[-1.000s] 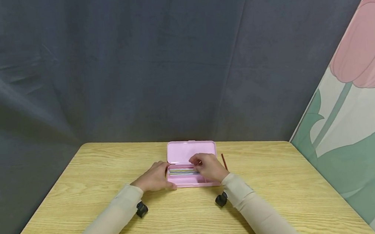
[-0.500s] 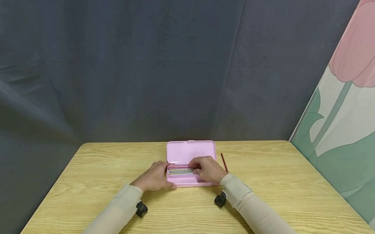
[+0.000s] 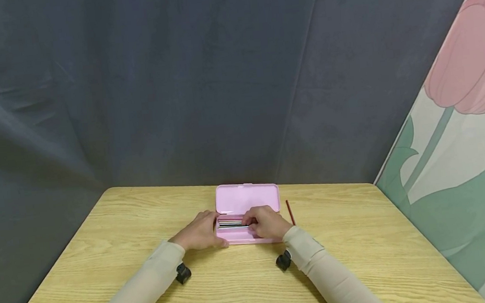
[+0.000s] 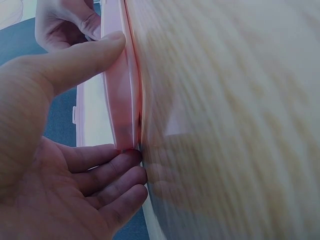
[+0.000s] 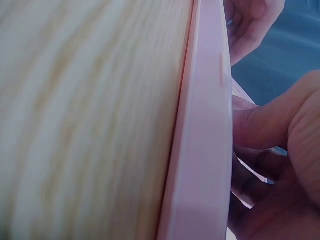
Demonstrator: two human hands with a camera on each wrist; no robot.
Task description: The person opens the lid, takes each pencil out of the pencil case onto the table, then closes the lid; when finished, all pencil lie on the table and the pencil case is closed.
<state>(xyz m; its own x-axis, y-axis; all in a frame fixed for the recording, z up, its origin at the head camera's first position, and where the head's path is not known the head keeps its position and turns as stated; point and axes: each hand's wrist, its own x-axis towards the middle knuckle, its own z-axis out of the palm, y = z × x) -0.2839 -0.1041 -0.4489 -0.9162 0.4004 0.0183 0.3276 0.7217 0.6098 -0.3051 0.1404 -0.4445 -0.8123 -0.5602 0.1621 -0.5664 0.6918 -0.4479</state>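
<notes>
A pink pencil case [image 3: 243, 241] lies on the table, its lid [image 3: 246, 197] raised at the back. Several slim colored pencils [image 3: 230, 224] lie side by side in it. My left hand [image 3: 199, 231] grips the case's left end; in the left wrist view its thumb [image 4: 95, 56] presses the front wall and the fingers [image 4: 112, 172] lie around the end. My right hand [image 3: 267, 222] reaches into the case from the right, thumb and fingers curled down on a pencil at the front of the row. In the right wrist view the front wall hides its fingertips.
A dark red pencil [image 3: 290, 212] lies on the table just right of the case. The wood-grain table [image 3: 232, 287] stretches toward me and to both sides. A dark curtain [image 3: 202, 87] hangs behind it, and a tulip-printed panel [image 3: 463, 151] stands at the right.
My right hand has lowered from over the case onto the pencils and shifted slightly left. The front pencil now stands a little apart from the row. My left hand has kept its place.
</notes>
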